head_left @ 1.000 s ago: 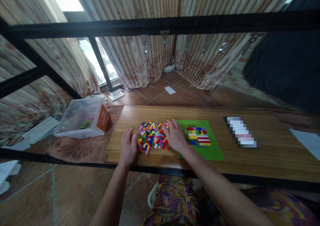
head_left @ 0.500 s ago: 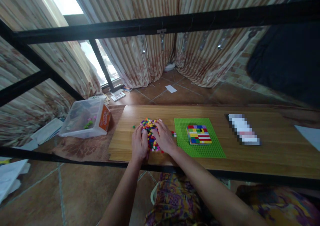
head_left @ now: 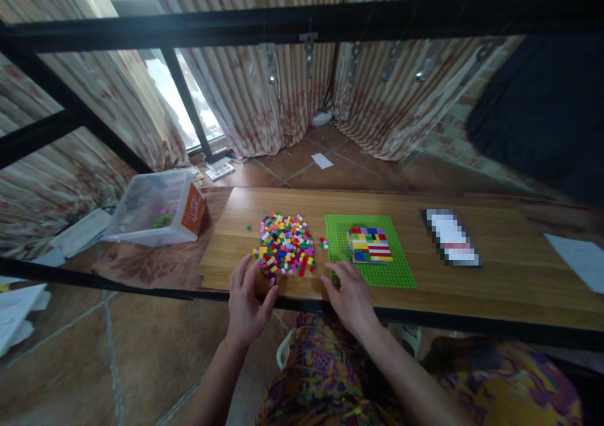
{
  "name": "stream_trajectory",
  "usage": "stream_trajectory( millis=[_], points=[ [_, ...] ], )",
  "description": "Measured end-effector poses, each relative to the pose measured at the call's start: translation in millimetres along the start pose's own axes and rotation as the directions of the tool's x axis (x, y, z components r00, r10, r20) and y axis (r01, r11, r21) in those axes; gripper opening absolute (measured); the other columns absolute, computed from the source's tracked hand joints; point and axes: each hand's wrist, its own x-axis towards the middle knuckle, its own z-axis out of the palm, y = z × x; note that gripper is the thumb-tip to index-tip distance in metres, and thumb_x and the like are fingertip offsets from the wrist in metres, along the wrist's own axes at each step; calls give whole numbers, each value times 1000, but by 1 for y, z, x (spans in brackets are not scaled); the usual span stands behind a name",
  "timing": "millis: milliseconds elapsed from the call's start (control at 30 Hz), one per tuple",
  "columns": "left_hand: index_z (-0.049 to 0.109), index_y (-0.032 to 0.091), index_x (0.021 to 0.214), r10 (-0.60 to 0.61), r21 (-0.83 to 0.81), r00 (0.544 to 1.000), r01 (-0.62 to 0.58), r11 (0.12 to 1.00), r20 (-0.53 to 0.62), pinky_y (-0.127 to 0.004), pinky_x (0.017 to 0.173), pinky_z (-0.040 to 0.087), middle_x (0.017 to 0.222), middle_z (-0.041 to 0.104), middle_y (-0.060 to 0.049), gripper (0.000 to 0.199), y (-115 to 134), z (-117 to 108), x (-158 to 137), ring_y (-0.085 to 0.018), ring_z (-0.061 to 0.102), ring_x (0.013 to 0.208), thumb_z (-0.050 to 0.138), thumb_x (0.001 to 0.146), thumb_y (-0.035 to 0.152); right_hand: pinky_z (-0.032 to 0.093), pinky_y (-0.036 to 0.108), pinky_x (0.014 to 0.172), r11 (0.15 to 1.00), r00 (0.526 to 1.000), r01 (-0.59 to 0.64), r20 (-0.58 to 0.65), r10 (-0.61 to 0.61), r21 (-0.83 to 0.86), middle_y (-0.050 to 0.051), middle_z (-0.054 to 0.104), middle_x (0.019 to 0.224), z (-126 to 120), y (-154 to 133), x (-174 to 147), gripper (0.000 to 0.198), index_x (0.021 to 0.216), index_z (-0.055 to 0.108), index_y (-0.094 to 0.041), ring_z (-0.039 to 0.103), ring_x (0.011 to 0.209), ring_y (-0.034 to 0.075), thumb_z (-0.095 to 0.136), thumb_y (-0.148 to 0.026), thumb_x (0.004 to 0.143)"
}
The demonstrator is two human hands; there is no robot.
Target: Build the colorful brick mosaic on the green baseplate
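A heap of small coloured building bricks [head_left: 285, 243] lies spread on the wooden board. My left hand [head_left: 250, 300] is at the near left edge of the heap, fingers apart, with nothing visible in it. To the right, my right hand [head_left: 352, 295] hovers or rests over the near left corner of the green baseplate [head_left: 403, 269], its fingers spread and holding nothing that I can see. On the baseplate stands a block built of bricks [head_left: 370, 245] in many colours. A few loose bricks [head_left: 323, 243] sit between the heap and the plate.
A clear plastic box [head_left: 153, 209] with an orange label and a few pieces inside stands at the left. Farther right on the board lies a phone [head_left: 453, 237] with a blurred screen. White paper [head_left: 578, 259] is at the right edge. A black bar [head_left: 302, 20] crosses above.
Both hands have come away from the brick heap, towards me and apart, the right one over to the baseplate. The heap now lies flatter and wider in plain view.
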Motion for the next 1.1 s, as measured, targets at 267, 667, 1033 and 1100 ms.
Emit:
stream_trajectory(
  millis=[267,667,1033,1100],
  points=[
    [54,22,124,-9,148,1000,11,989,-14,-50,104,41,133,52,-15,49,-13,-1,2,-33,49,123,65,80,40,46,40,84,978,992,12,127,15,-206,9,65,98,9,-16,14,19,101,65,-21,57,96,27,56,-32,88],
    [59,18,119,-95,222,992,112,969,-86,-51,100,40,128,58,-16,56,-3,25,14,-35,53,118,69,74,48,43,35,85,986,995,-39,86,53,-161,8,67,96,18,-17,23,16,95,67,-22,59,96,25,57,-32,88],
    [59,16,118,-122,97,971,145,985,-207,-46,106,40,129,55,-16,47,-15,10,29,-31,50,123,56,84,48,50,35,80,898,988,-111,-53,148,426,7,70,98,-14,0,1,26,102,69,-22,65,90,21,46,-29,89],
    [59,14,116,-130,101,967,155,983,-218,-47,106,40,128,56,-17,48,-22,8,40,-31,50,123,54,84,49,51,35,79,889,983,-123,-72,172,442,7,70,100,-25,11,-3,27,101,70,-23,65,89,21,47,-31,89]
  ],
)
